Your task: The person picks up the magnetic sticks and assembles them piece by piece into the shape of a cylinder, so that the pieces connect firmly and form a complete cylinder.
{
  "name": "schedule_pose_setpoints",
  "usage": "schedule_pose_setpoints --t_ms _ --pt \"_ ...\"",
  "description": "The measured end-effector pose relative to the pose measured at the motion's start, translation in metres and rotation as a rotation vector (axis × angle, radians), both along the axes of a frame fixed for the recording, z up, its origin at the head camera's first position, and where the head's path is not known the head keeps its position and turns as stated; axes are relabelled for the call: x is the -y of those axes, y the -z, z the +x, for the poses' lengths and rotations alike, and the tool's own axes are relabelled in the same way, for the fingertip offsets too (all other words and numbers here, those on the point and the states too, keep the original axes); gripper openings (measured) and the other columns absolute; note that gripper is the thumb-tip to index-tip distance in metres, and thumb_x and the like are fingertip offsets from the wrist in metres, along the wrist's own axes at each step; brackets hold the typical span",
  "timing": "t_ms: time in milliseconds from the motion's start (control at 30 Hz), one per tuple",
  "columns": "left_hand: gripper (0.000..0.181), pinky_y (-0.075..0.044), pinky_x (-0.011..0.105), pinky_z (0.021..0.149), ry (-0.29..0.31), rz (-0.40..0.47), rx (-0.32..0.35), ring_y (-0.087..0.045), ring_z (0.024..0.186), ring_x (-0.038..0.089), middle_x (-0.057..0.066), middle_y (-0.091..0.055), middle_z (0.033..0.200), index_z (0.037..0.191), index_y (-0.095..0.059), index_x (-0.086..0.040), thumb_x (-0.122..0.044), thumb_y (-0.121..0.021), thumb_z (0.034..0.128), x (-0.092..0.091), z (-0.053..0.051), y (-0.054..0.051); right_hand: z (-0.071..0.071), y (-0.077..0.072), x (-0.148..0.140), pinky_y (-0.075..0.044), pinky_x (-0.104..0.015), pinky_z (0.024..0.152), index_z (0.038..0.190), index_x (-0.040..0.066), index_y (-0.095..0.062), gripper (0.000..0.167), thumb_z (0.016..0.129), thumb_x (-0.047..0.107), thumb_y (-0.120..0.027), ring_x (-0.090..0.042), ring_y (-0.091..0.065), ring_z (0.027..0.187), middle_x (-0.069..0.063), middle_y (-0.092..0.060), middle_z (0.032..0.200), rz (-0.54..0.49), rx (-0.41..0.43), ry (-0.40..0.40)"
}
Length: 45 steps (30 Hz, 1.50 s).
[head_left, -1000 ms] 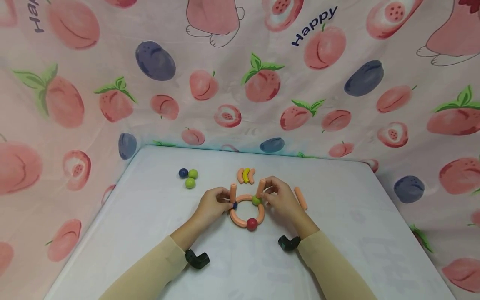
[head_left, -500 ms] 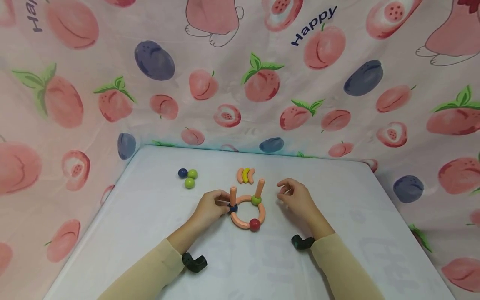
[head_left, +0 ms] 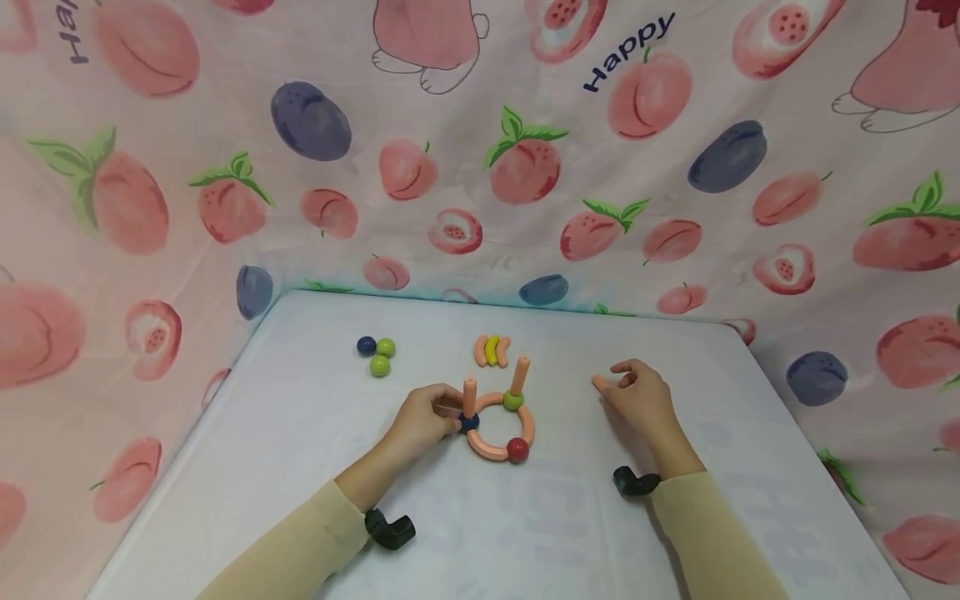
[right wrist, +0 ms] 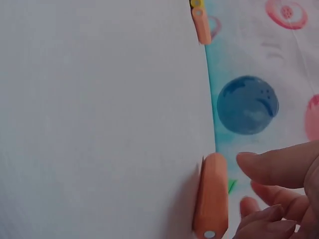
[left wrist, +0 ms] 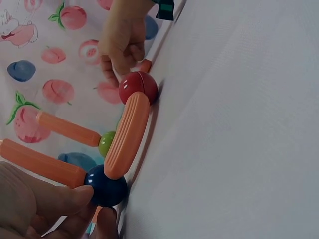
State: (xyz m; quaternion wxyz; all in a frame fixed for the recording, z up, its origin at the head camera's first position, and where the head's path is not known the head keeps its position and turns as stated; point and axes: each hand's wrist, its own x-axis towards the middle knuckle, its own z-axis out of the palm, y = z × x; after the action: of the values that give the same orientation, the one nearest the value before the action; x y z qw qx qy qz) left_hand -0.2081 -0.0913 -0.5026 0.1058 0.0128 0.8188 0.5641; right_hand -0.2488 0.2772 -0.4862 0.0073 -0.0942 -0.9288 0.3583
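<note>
My left hand (head_left: 423, 423) pinches a dark blue ball (left wrist: 107, 186) between thumb and fingers. This ball joins a ring of curved orange sticks (left wrist: 128, 134) with a red ball (head_left: 517, 450) at the near side and a green ball (head_left: 513, 401) at the far side. Upright from the blue ball stands a straight orange stick (head_left: 469, 398); another orange stick (head_left: 521, 377) rises from the green ball. To the right, my right hand (head_left: 645, 400) hovers beside a loose orange stick (right wrist: 212, 196) on the table, thumb and fingers apart from it in the right wrist view.
Two green balls (head_left: 380, 366) and a dark blue ball (head_left: 366, 346) lie together at the back left of the white table (head_left: 300, 400). Behind the ring rest short curved pieces, a yellow one (head_left: 492, 351) between two orange ones. A fruit-printed cloth (head_left: 465, 192) hangs behind.
My right hand has left the stick on the green ball and moved right to the loose stick. My left hand stays at the blue ball, and the ring has shifted slightly right.
</note>
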Motion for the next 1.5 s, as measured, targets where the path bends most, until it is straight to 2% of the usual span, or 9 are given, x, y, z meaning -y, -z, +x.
schedule_pose_setpoints --t_ms 100,300,467,700,900,967,1200,1333,1500 --pt "0.034 -0.064 0.033 0.087 0.009 0.018 0.008 -0.074 0.106 0.021 0.007 -0.079 0.116 0.115 -0.076 -0.01 0.011 -0.077 0.0883 0.0 0.001 0.001 0.0 0.002 -0.007 -0.049 -0.036 0.083 0.137 0.005 -0.063 0.051 0.096 0.029 -0.078 -0.029 -0.058 0.104 -0.015 -0.063 0.117 0.003 0.069 -0.006" --pt "0.034 -0.065 0.032 0.083 0.035 0.063 -0.002 -0.077 0.103 0.02 0.01 -0.08 0.115 0.115 -0.076 -0.006 0.014 -0.075 0.087 -0.001 0.003 0.003 0.004 0.004 -0.012 -0.051 -0.031 0.075 0.136 0.0 -0.064 0.049 0.095 0.021 -0.079 -0.024 -0.066 0.087 -0.016 -0.069 0.11 0.015 0.128 -0.097" --pt "0.035 -0.065 0.033 0.084 0.048 0.075 -0.006 -0.077 0.103 0.021 0.01 -0.08 0.115 0.115 -0.076 -0.005 0.014 -0.076 0.086 -0.002 0.004 0.004 0.009 0.0 -0.005 -0.054 -0.029 0.074 0.145 0.0 -0.059 0.053 0.098 0.019 -0.073 -0.025 -0.064 0.096 -0.019 -0.067 0.122 -0.018 0.145 -0.145" --pt "0.031 -0.064 0.033 0.087 0.054 0.083 0.022 -0.076 0.104 0.019 0.008 -0.08 0.117 0.116 -0.076 -0.006 0.006 -0.081 0.0878 -0.004 0.006 0.003 0.026 -0.009 0.015 -0.061 -0.03 0.069 0.135 -0.002 -0.063 0.042 0.097 0.009 -0.074 -0.02 -0.069 0.082 -0.02 -0.065 0.119 -0.266 0.093 -0.299" --pt "0.028 -0.063 0.03 0.075 0.053 0.067 0.034 -0.074 0.094 0.016 0.008 -0.08 0.111 0.116 -0.077 -0.008 -0.002 -0.083 0.0897 -0.005 0.007 -0.001 0.041 -0.019 0.036 -0.065 -0.038 0.069 0.128 -0.007 -0.064 0.04 0.093 0.005 -0.081 -0.026 -0.073 0.081 -0.019 -0.065 0.116 -0.396 0.084 -0.495" --pt "0.027 -0.061 0.029 0.071 0.051 0.056 0.028 -0.072 0.087 0.015 0.008 -0.08 0.109 0.115 -0.078 -0.009 -0.004 -0.085 0.0898 -0.006 0.007 -0.001 0.046 -0.021 0.044 -0.065 -0.038 0.068 0.125 -0.008 -0.065 0.039 0.092 0.004 -0.082 -0.026 -0.073 0.081 -0.017 -0.067 0.112 -0.424 0.082 -0.528" --pt "0.025 -0.059 0.029 0.067 0.044 0.039 0.014 -0.069 0.079 0.013 0.008 -0.081 0.107 0.114 -0.081 -0.01 -0.008 -0.087 0.0893 -0.008 0.006 0.0 0.054 -0.02 0.064 -0.065 -0.041 0.067 0.117 -0.003 -0.068 0.03 0.091 0.003 -0.083 -0.026 -0.073 0.084 -0.012 -0.07 0.108 -0.484 0.06 -0.57" --pt "0.024 -0.059 0.028 0.068 0.045 0.032 0.014 -0.07 0.082 0.013 0.007 -0.081 0.109 0.114 -0.081 -0.011 -0.009 -0.087 0.0901 -0.009 0.006 0.001 0.055 -0.016 0.07 -0.064 -0.042 0.064 0.113 0.0 -0.07 0.027 0.089 0.002 -0.084 -0.024 -0.07 0.082 -0.015 -0.072 0.105 -0.476 0.019 -0.589" --pt "0.023 -0.058 0.028 0.066 0.047 0.02 0.012 -0.068 0.079 0.014 0.007 -0.081 0.105 0.113 -0.081 -0.012 -0.008 -0.086 0.0904 -0.01 0.007 0.0 0.055 -0.013 0.076 -0.063 -0.037 0.063 0.111 0.003 -0.072 0.025 0.089 0.004 -0.085 -0.023 -0.068 0.082 -0.013 -0.075 0.095 -0.451 0.021 -0.605"
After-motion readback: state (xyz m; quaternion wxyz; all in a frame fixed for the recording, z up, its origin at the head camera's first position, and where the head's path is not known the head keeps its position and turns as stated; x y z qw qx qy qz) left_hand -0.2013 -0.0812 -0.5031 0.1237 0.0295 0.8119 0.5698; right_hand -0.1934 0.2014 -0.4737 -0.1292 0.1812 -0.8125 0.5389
